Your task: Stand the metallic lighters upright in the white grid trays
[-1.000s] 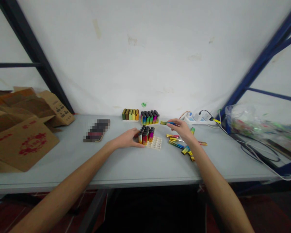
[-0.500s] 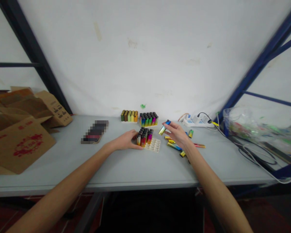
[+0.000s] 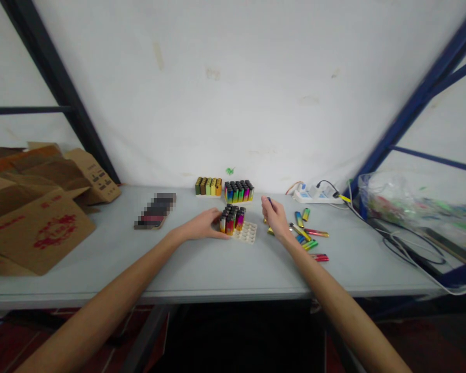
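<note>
My left hand (image 3: 204, 224) curves round the left side of a pale holed tray (image 3: 250, 233), its thumb along the front edge and its fingers behind. Upright lighters (image 3: 232, 218) with black tops and shiny coloured bodies fill the tray's left part; bare holes show at the right. To the right of the tray, my right hand (image 3: 276, 217) is closed round a lighter (image 3: 269, 200), thumb near its top. Only the dark top end shows; the fingers hide the body. Several loose lighters (image 3: 310, 244) lie scattered beside and under my right wrist.
Behind the tray stand two full blocks, one of yellow-green and brown lighters (image 3: 208, 186), one of multicoloured lighters (image 3: 238, 191). A power strip (image 3: 316, 195) with cables sits back right. Left are a blurred phone-like object (image 3: 155, 211) and cardboard boxes (image 3: 42, 228). Plastic bags (image 3: 404, 199) lie far right.
My right hand has turned over and closed round the lighter, which was held slanting in the fingertips with its body showing. More loose lighters are uncovered. My left hand stays at the tray.
</note>
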A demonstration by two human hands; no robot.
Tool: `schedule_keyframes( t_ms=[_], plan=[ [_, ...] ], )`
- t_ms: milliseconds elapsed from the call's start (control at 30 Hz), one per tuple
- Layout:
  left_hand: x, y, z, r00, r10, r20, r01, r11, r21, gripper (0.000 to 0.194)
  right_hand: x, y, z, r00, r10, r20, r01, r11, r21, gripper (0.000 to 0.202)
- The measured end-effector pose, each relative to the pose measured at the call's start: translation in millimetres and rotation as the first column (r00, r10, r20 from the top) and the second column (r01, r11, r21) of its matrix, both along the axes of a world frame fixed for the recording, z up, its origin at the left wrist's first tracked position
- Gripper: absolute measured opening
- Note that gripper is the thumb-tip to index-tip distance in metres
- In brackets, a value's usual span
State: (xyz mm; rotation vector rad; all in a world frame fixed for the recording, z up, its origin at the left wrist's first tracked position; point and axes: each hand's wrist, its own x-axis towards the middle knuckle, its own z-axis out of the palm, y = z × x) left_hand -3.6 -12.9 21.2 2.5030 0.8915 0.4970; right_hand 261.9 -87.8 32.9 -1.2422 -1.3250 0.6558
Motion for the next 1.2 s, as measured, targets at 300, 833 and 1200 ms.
schedule_keyframes(
  t_ms=[300, 833, 1200],
  plan=[
    [1, -2, 2.7, 0.999, 0.029, -0.037, -0.029, 0.999, 0.017, 0.066, -3, 0, -4.1, 0.962, -0.139, 0.234, 0.127, 0.990, 0.067, 0.046],
    [1, 0, 1.2, 0.999, 0.014, -0.044, -0.014, 1.000, 0.005, 0.069, 2, -12, 9.3, 0.862, -0.115, 0.493, -0.038, 0.957, 0.289, 0.044],
    [0, 1, -0.1, 1.000, 0.007, -0.020, -0.007, 1.000, -0.007, 0.070, -8, -20, 8.3, 0.781, 0.228, 0.581, -0.266, 0.964, -0.020, 0.047]
  ],
)
